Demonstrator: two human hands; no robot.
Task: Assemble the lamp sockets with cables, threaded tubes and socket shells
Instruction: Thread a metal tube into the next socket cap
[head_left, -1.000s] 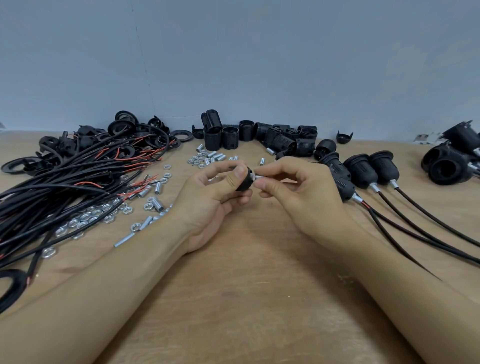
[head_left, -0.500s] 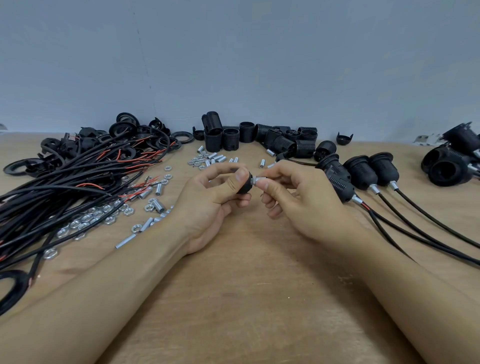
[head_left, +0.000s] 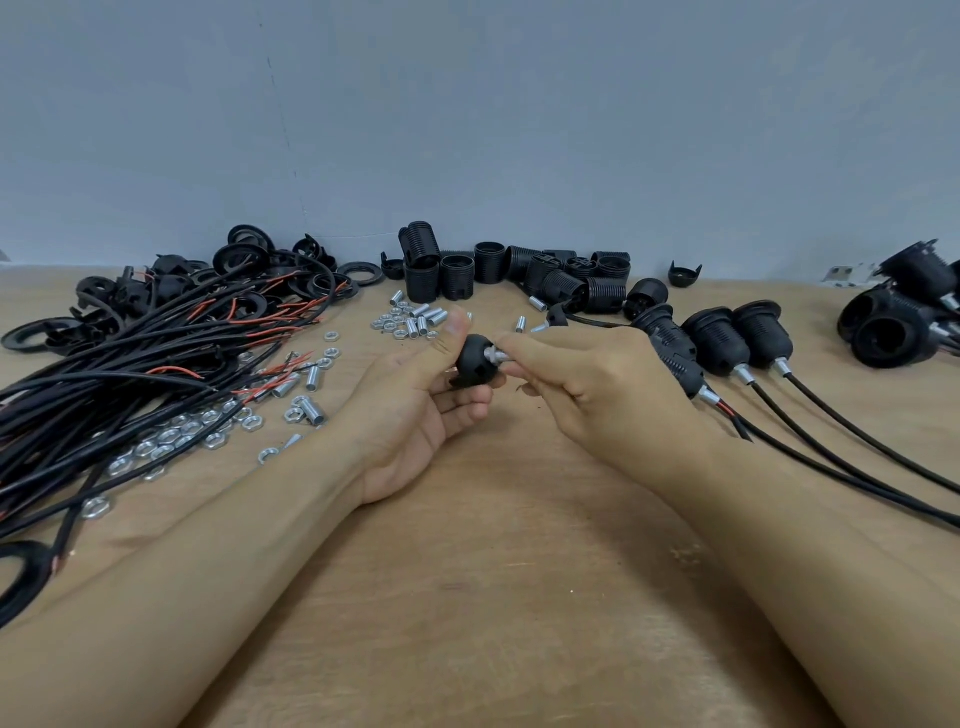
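From the head camera I see the left hand (head_left: 415, 410) cradling a small black socket cap (head_left: 475, 359) above the bench (head_left: 493, 597), thumb pressed on top and fingers curled beneath it, so the cap's opening faces sideways toward the other hand. The right hand (head_left: 587, 395) pinches a short threaded tube (head_left: 492, 355) with fingers clamped together at its tip, its end touching the cap's hole; I judge the tube is being screwed in, which explains why one hand steadies and the other turns.

Left of the cap, a heap of black cables (head_left: 130, 374) lies with loose nuts (head_left: 171, 441) just beside it. Behind the cap stands a cluster of ribbed socket shells (head_left: 519, 273), with spare tubes (head_left: 421, 319) between. Right of the cap, three finished sockets (head_left: 717, 340) trail their cables off, set apart, I reckon, to keep done work from stock.
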